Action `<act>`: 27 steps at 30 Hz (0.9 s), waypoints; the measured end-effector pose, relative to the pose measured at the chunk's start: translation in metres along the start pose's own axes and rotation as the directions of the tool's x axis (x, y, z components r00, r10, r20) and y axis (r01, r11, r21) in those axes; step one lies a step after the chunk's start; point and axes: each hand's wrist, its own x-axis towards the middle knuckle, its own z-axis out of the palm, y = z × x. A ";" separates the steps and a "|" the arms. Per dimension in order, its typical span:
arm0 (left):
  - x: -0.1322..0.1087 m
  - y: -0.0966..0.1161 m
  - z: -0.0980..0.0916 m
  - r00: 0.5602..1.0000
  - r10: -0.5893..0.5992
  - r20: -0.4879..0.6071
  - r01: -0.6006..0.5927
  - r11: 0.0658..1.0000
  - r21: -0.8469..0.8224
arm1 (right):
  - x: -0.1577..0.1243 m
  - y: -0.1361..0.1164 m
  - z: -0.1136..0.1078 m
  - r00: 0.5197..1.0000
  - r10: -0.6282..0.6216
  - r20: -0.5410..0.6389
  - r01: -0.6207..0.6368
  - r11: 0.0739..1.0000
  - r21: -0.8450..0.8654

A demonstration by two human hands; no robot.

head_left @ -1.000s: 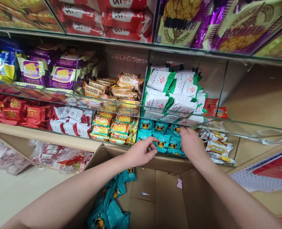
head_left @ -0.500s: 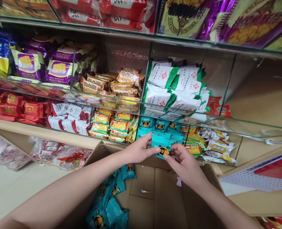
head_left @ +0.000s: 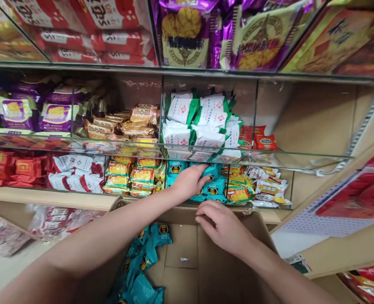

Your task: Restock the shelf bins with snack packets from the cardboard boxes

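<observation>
Teal glossy foil packets (head_left: 214,186): lower shelf compartment, front ones partly covered.
Left hand (head_left: 190,180): curled on them; cannot tell if gripping.
Right hand (head_left: 221,223): loosely open, empty, above matte brown cardboard box (head_left: 180,215).

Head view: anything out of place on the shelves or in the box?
A few red packets lie loose in the mostly bare compartment right of the white-and-green packs, unlike the packed stacks. A small scrap lies on the box floor.

Light: bright, even, soft shadows
Glare: reflections on glass shelf (head_left: 269,158) front edge
Blur: slight; edges bowed
</observation>
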 end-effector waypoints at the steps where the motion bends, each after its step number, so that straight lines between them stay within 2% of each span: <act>1: 0.008 0.004 0.002 1.000 0.021 0.020 -0.022 0.999 0.037 | -0.001 0.001 0.000 1.000 0.006 0.019 -0.007 1.000 0.005; 5: 0.024 0.011 0.009 0.999 0.025 0.043 -0.028 0.996 0.084 | -0.005 -0.001 -0.003 0.995 0.030 0.091 -0.031 1.000 0.002; 8: 0.024 0.011 0.013 0.998 0.027 -0.048 -0.024 0.998 0.052 | -0.006 -0.002 -0.005 0.988 0.031 0.149 -0.027 0.999 -0.029; 10: 0.023 0.010 0.017 0.996 -0.013 -0.091 0.009 0.999 -0.051 | -0.007 -0.001 -0.007 0.984 0.031 0.177 -0.022 0.998 -0.053; 12: 0.023 0.009 0.022 0.986 -0.140 -0.092 0.116 0.967 -0.226 | -0.007 0.000 -0.008 0.980 0.041 0.195 -0.028 0.997 -0.072; 14: 0.026 0.010 0.027 0.945 -0.319 -0.078 0.265 0.881 -0.392 | -0.008 0.002 -0.010 0.978 0.060 0.199 -0.045 0.996 -0.083; 16: 0.031 0.010 0.031 0.894 -0.441 -0.076 0.357 0.806 -0.472 | -0.008 0.002 -0.012 0.977 0.074 0.200 -0.058 0.995 -0.081; 17: 0.033 0.010 0.033 0.881 -0.467 -0.080 0.374 0.790 -0.486 | -0.008 0.003 -0.014 0.976 0.077 0.204 -0.063 0.995 -0.077; 27: 0.049 0.003 0.045 0.859 -0.476 -0.188 0.373 0.834 -0.406 | -0.010 0.007 -0.016 0.952 0.092 0.292 -0.070 0.994 -0.085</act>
